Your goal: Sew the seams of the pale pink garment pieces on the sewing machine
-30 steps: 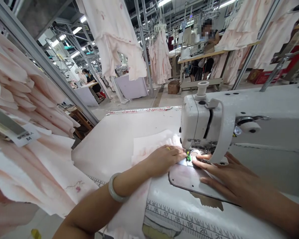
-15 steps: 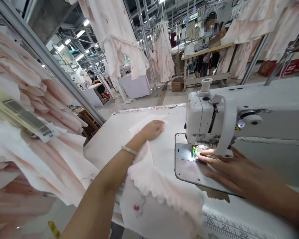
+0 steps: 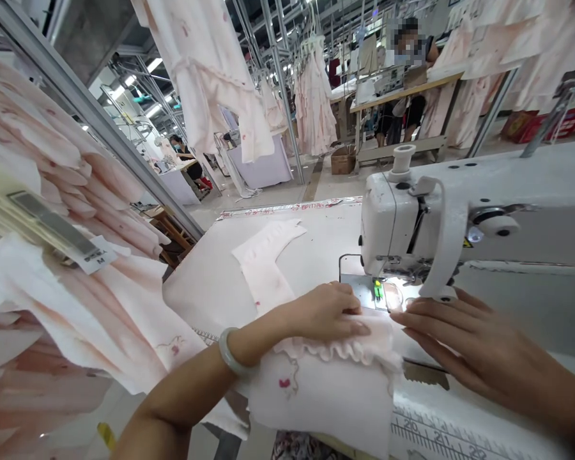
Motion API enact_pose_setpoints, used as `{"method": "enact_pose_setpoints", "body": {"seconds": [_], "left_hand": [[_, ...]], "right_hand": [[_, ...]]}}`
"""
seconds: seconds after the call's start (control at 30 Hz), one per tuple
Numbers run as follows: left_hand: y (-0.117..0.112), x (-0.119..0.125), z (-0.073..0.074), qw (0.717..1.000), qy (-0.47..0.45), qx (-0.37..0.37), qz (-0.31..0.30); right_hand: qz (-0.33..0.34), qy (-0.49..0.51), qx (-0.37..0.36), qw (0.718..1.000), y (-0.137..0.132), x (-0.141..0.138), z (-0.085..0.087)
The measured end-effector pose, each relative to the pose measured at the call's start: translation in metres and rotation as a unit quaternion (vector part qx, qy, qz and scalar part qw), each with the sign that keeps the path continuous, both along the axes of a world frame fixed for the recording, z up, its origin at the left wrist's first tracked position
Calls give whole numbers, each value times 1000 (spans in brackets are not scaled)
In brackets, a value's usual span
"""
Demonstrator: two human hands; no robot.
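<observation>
My left hand [image 3: 326, 313] is closed on the upper edge of a pale pink garment piece [image 3: 335, 390] with a ruffled seam and a small red embroidered flower. This edge lies just in front of the sewing machine's needle plate [image 3: 359, 291]. My right hand [image 3: 453, 329] lies open with its fingers stretched out, fingertips beside the lit plate and close to the fabric's right end. Between the hands and the white sewing machine [image 3: 397, 223] sits a green presser-foot part [image 3: 378, 289]. Another pale fabric piece [image 3: 268, 255] lies flat behind my left wrist.
Pale pink garments [image 3: 52, 147] hang close on the left, with a size tag [image 3: 93, 254] marked M. A metal rail [image 3: 100, 121] slants past them. A printed ruler [image 3: 436, 434] runs along the table's front edge. Farther back, a person [image 3: 412, 51] is at another bench.
My left hand has come from the far part of the table toward me and right, onto the ruffled piece's edge. That piece now lies flatter beside the plate. My right hand has shifted slightly right.
</observation>
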State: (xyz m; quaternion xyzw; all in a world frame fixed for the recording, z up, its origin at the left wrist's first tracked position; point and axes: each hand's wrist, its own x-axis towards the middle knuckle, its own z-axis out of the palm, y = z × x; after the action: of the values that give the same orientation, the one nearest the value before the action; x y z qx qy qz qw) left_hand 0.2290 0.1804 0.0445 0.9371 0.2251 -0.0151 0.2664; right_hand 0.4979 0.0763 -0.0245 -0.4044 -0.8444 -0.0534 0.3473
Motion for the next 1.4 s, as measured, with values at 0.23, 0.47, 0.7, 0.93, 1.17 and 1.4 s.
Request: {"method": "enact_pose_setpoints", "body": {"seconds": [0.23, 0.47, 0.7, 0.93, 1.17, 1.4], "left_hand": [[-9, 25, 3, 984, 100, 27, 142], [-18, 5, -25, 981, -52, 156, 100], [-25, -10, -45, 959, -63, 259, -95], [-4, 0, -46, 962, -52, 252, -92], [0, 1, -45, 961, -67, 254, -90], [6, -1, -42, 959, -57, 256, -107]], "right_hand": [[85, -46, 16, 995, -1, -19, 9], [105, -51, -56, 992, -3, -19, 15], [44, -44, -9, 998, 1, -12, -1], [-15, -48, -25, 998, 8, -2, -24], [-21, -38, -50, 998, 10, 1, -24], [-13, -49, -53, 997, 7, 5, -17]]}}
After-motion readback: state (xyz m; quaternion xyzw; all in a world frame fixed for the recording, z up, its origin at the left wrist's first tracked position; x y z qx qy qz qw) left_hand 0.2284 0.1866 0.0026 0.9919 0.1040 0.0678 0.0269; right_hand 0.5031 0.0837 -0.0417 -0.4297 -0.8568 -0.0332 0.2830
